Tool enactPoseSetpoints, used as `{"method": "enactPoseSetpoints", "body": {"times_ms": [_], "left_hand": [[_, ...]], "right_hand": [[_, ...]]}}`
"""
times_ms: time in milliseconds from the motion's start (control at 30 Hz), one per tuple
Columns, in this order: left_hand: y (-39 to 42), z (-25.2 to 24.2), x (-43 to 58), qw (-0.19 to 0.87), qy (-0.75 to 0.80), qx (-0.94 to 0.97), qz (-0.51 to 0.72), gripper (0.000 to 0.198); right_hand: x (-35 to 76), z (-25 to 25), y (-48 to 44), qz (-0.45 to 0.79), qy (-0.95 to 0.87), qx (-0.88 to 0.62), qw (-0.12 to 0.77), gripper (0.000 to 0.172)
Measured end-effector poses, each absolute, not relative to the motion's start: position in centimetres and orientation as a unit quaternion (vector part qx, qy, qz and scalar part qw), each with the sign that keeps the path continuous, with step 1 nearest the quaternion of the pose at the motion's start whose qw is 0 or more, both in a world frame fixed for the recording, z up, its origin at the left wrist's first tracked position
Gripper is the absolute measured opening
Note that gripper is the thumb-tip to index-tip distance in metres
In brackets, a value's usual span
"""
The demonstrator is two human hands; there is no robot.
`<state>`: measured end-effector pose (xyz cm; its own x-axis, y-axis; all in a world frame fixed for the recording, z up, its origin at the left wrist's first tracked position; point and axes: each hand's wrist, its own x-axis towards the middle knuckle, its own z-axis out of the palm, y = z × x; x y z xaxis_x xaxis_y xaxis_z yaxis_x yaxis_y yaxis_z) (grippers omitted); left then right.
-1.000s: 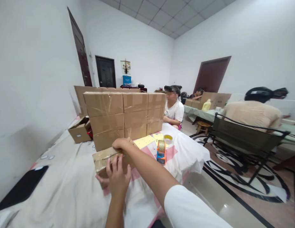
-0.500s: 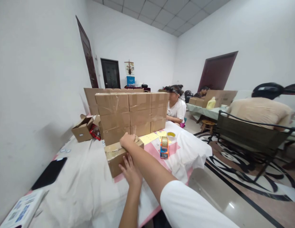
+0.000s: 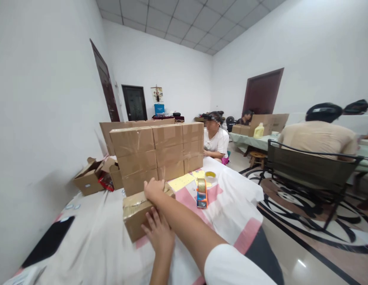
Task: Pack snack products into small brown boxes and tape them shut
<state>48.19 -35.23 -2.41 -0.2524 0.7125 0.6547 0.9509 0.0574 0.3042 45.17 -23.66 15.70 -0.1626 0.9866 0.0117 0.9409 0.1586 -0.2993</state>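
A small taped cardboard box (image 3: 135, 213) lies on the cloth-covered table (image 3: 92, 245) in front of me. My right hand (image 3: 154, 189) rests curled on the box's top far edge. My left hand (image 3: 158, 233) presses flat, fingers spread, against the box's near side. Just behind the box stands a stack of sealed cardboard boxes (image 3: 156, 152), three layers high.
A tape dispenser (image 3: 201, 193), a tape roll (image 3: 210, 174) and yellow sheets (image 3: 181, 182) lie right of the box. Open cartons (image 3: 90, 180) sit at the left, a black tablet (image 3: 47, 241) near me. A person (image 3: 216, 138) sits behind the stack; another in a chair (image 3: 308, 170) on the right.
The box has been pushed away from me toward the stack. My left hand has slid from the box's front corner to its near side. My head has shifted a little.
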Motion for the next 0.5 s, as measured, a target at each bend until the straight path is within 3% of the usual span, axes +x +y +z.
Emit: {"method": "enactPoseSetpoints", "body": {"times_ms": [167,233,300,400,500], "left_hand": [[-35.2,-2.2,47.9,0.153,-0.700,-0.570,-0.402,0.081],[-34.6,-3.0,47.1,0.109,-0.687,-0.584,-0.418,0.083],[-33.7,-4.2,46.1,0.062,-0.672,-0.579,-0.457,0.089],[-32.6,-5.3,45.2,-0.004,-0.650,-0.561,-0.512,0.099],[-32.2,-5.0,45.4,-0.081,-0.627,-0.587,-0.505,0.104]], "right_hand": [[52.0,16.8,-24.0,0.133,-0.833,-0.530,0.091,0.070],[56.8,16.1,-24.3,0.124,-0.847,-0.501,0.126,0.069],[61.6,14.3,-24.6,0.194,-0.856,-0.430,0.213,0.072],[66.5,9.6,-25.1,0.347,-0.829,-0.323,0.297,0.111],[67.0,5.1,-25.9,0.375,-0.816,-0.303,0.319,0.139]]}}
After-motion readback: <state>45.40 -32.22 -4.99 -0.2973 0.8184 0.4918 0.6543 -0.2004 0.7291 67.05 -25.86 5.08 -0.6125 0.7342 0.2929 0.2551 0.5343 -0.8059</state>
